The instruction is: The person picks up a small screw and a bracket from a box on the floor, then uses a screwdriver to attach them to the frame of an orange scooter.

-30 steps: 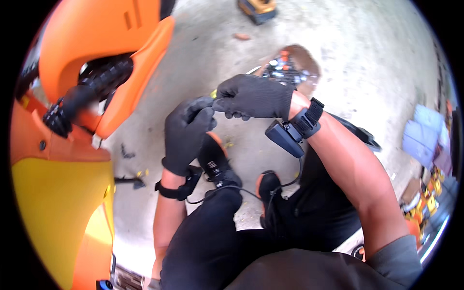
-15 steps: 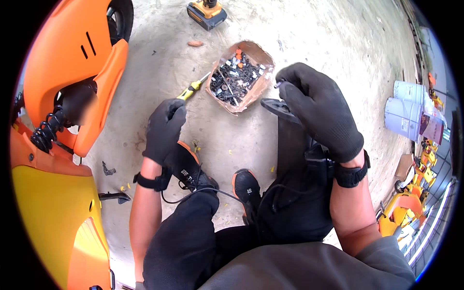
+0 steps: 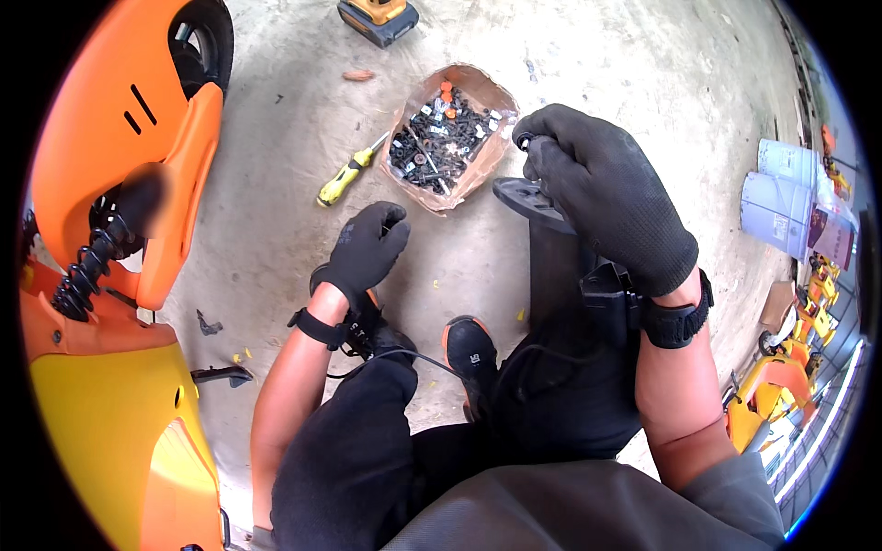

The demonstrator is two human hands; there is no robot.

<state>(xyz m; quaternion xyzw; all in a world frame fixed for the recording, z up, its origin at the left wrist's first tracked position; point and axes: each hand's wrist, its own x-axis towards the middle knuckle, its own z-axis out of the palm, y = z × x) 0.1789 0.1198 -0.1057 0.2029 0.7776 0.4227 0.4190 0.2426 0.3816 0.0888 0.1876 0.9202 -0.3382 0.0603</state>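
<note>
My right hand (image 3: 611, 188), in a black glove, is closed in a pinch on a small dark bolt-like piece (image 3: 525, 141). Just below its fingers is a flat black part with a rounded end (image 3: 528, 199), apparently attached to a dark upright bar. My left hand (image 3: 367, 248), also gloved, hovers above my left shoe with curled fingers; their inner side is hidden. Between the hands and farther off lies an open cardboard box (image 3: 478, 174) of mixed dark screws, clips and a few orange pieces. A yellow screwdriver (image 3: 342, 181) rests on the floor with its shaft toward the box.
An orange and yellow vehicle body (image 3: 110, 413) with a black spring (image 3: 84, 280) fills the left side. A battery power tool (image 3: 378, 23) stands at the far edge. White buckets (image 3: 776, 211) and more yellow vehicles (image 3: 772, 395) line the right. A cable crosses my lap.
My left hand has moved right, away from the screwdriver handle, leaving it fully in view. My right hand has turned the small piece so that its round end shows.
</note>
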